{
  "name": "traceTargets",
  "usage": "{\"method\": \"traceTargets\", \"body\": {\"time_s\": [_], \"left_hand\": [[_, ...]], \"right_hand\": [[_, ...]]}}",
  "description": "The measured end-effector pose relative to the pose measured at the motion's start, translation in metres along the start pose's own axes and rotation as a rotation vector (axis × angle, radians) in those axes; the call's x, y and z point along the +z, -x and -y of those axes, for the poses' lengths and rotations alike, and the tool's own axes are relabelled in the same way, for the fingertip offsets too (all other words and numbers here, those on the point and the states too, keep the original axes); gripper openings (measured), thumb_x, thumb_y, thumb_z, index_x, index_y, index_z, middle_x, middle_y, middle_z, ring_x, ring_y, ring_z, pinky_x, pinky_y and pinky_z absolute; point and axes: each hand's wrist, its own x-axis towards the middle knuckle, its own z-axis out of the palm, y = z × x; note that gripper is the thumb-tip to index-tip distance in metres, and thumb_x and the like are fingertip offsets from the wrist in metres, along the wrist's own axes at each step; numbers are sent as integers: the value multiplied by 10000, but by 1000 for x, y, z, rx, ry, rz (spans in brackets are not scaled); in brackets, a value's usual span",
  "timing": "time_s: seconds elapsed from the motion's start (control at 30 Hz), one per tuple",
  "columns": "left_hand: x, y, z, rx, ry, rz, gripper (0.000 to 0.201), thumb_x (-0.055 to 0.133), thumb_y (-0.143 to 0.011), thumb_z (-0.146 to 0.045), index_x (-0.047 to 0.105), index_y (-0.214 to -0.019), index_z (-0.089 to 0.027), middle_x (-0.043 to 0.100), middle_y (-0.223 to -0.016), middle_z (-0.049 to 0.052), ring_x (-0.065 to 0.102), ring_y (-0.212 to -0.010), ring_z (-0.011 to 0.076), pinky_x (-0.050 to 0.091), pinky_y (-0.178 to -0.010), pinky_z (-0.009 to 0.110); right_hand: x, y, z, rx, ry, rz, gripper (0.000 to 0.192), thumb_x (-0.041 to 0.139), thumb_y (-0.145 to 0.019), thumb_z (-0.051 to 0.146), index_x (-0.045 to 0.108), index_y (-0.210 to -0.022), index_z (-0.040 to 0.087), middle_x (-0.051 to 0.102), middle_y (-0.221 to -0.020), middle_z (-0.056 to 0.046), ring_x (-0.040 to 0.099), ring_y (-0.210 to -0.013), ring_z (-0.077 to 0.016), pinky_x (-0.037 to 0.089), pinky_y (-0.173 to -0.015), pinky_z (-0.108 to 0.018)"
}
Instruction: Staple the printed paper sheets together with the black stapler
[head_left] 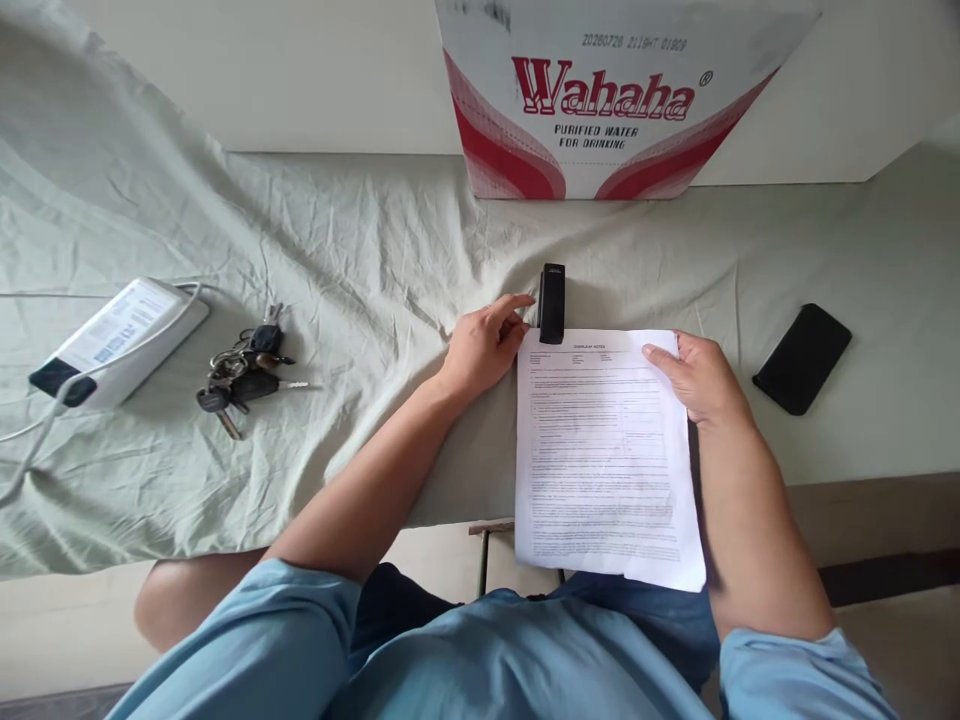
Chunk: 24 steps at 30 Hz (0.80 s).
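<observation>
Head view of a printed sheet [604, 450] on a cloth-covered table [360, 250], its lower part overhanging the near edge. Left hand [484, 345], at 9 o'clock of the sheet's top corner, has loosely curled fingers with the forefinger tip touching a black stapler [551, 302] that stands at 12 o'clock of that corner. Right hand [694, 375] lies flat on the right margin, fingers together. Risk, as a judgement: the wrinkled cloth and the overhang could let the sheet slide or skew if the flat hand lifts. Whether the stapler's mouth bites the paper cannot be told; the print is illegible. Keys [244, 370] and a charger [112, 340] lie at 9 o'clock, a phone [802, 357] at 3 o'clock, a water carton [615, 100] at 12 o'clock
</observation>
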Motion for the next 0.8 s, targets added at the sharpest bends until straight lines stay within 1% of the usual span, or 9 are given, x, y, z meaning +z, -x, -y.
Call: {"method": "traceTargets", "body": {"time_s": [0.07, 0.13, 0.2, 0.27, 0.37, 0.53, 0.63, 0.7, 0.8], "left_hand": [[3, 3, 6, 168, 51, -33, 480, 534, -1087, -182, 824, -1468, -216, 801, -1155, 89, 710, -927, 171, 599, -907, 325], [5, 3, 12, 317, 77, -36, 517, 473, -1116, -153, 865, -1440, -249, 744, -1229, 103, 669, -888, 148, 601, -895, 320], [6, 2, 16, 379, 72, -21, 524, 447, -1142, -155, 903, -1371, -276, 706, -1219, 92, 612, -824, 129, 595, -872, 314], [7, 1, 18, 367, 53, -5, 522, 437, -1162, -179, 916, -1336, -291, 687, -1197, 81, 604, -834, 132, 598, -885, 314], [9, 3, 15, 323, -27, 30, 492, 456, -1177, -235, 926, -1313, -297, 689, -1153, 82, 635, -922, 171, 601, -892, 324], [13, 14, 2, 204, -232, 82, 453, 541, -1173, -250, 897, -1442, -332, 705, -1037, 100, 650, -1012, 234, 518, -755, 308], [14, 16, 4, 209, -171, 62, 477, 544, -1164, -200, 884, -1473, -327, 687, -989, 85, 649, -989, 221, 540, -796, 311], [13, 14, 10, 241, -34, 49, 516, 510, -1149, -143, 890, -1458, -302, 686, -983, 69, 666, -953, 189, 576, -875, 308], [10, 10, 17, 260, 186, 47, 481, 562, -1116, -154, 880, -1461, -256, 695, -995, 48, 681, -891, 144, 585, -906, 284]], "right_hand": [[-3, -1, 0, -9, -9, 6, 445, 1034, -731, 608, 822, -913, 262, 880, -862, -33, 848, -802, -276, 703, -779, -419], [-5, -3, -1, -15, -14, 18, 436, 1034, -732, 608, 817, -910, 274, 875, -848, -26, 848, -795, -278, 711, -772, -432], [-6, -4, -1, -11, -15, 17, 436, 1043, -713, 603, 811, -889, 280, 869, -828, -20, 844, -777, -279, 709, -753, -434], [-6, -5, -1, 1, -14, 12, 432, 1050, -699, 592, 806, -873, 280, 868, -820, -18, 843, -766, -281, 705, -743, -432], [-7, -6, 0, 11, -14, 21, 422, 1048, -703, 586, 806, -876, 287, 872, -817, -18, 846, -758, -296, 710, -730, -450], [-7, -6, 4, 33, -26, 10, 446, 1062, -688, 583, 828, -923, 285, 890, -857, -19, 846, -761, -298, 711, -726, -451], [-6, -2, 9, 38, -32, 21, 501, 1073, -675, 629, 832, -923, 268, 883, -854, -17, 819, -739, -262, 681, -697, -400], [-7, 4, 15, 55, -16, 110, 518, 1060, -709, 679, 832, -906, 257, 863, -822, -12, 781, -692, -223, 645, -650, -351], [-10, 15, 25, 96, 32, 345, 497, 1022, -799, 702, 846, -871, 243, 837, -781, -17, 749, -650, -192, 609, -598, -308]]}}
